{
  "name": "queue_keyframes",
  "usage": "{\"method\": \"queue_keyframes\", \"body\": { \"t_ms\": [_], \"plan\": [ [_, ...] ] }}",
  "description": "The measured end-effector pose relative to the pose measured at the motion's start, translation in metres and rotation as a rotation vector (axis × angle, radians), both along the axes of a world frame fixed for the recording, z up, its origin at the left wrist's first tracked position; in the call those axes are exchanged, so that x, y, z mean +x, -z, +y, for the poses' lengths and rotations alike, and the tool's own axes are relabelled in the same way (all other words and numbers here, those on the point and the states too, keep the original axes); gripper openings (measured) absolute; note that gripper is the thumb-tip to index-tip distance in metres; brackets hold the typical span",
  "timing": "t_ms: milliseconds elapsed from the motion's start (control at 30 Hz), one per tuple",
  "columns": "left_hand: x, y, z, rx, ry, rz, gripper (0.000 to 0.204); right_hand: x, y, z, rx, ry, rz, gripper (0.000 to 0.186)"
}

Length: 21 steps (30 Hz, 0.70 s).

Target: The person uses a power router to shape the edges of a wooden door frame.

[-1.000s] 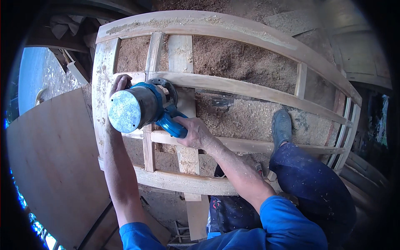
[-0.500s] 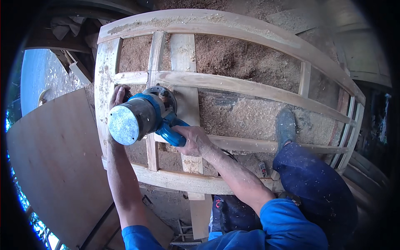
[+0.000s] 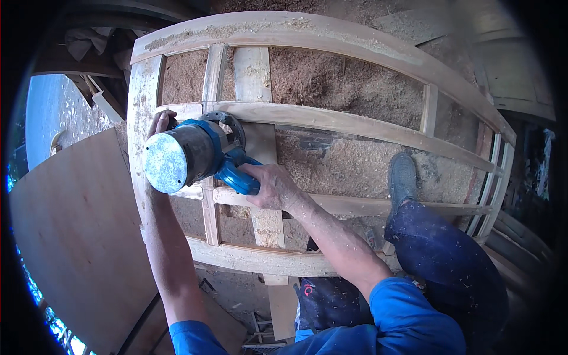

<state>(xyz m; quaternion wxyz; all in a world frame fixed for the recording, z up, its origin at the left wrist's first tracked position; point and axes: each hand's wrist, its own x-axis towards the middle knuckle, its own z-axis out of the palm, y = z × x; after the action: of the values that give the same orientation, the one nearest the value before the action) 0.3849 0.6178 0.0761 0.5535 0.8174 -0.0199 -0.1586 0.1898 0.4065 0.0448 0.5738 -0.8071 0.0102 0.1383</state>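
A worker in blue sleeves (image 3: 408, 313) leaned over the near edge of a pale wooden frame (image 3: 313, 118), dark trousers (image 3: 447, 266) flecked with wood dust. The right hand (image 3: 272, 186) was wrapped closed around the blue handle (image 3: 236, 179) of a router (image 3: 198, 151). The left hand (image 3: 158, 124) had its fingers curled tight at a dark knob (image 3: 172, 122) on the tool's left side, its palm hidden behind the metal housing.

The router stood toward the frame's left end, its round base (image 3: 235, 125) at the middle rail, just beside the crossing with a short divider; whether the base touched the wood could not be told. A dusty shoe (image 3: 403, 177) showed within the middle opening, toward the right end.

Left of the frame's left end leaned or lay a broad flat panel (image 3: 74, 219). A light plank (image 3: 253, 74) ran beneath the frame, crossing from near edge to far. The far openings framed heaped brown sawdust (image 3: 349, 86), while pale shavings (image 3: 296, 25) lined the curved far edge. Beyond the far left corner hung or lay a crumpled cloth (image 3: 89, 41), in shadow.
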Motion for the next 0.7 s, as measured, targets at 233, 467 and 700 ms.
{"method": "queue_keyframes", "body": {
  "t_ms": [233, 467, 700],
  "plan": [
    [0.016, 0.003, -0.010, 0.051, 0.022, 0.108, 0.030, 0.006, 0.007, -0.007, -0.007, 0.062, -0.041, 0.041],
    [0.026, -0.006, -0.017, 0.056, 0.082, -0.011, 0.033, 0.021, 0.004, -0.010, 0.012, 0.078, -0.053, 0.042],
    [0.009, -0.057, -0.069, -0.014, 0.049, 0.112, 0.034, 0.029, 0.007, -0.014, 0.004, 0.099, -0.064, 0.040]
  ]
}}
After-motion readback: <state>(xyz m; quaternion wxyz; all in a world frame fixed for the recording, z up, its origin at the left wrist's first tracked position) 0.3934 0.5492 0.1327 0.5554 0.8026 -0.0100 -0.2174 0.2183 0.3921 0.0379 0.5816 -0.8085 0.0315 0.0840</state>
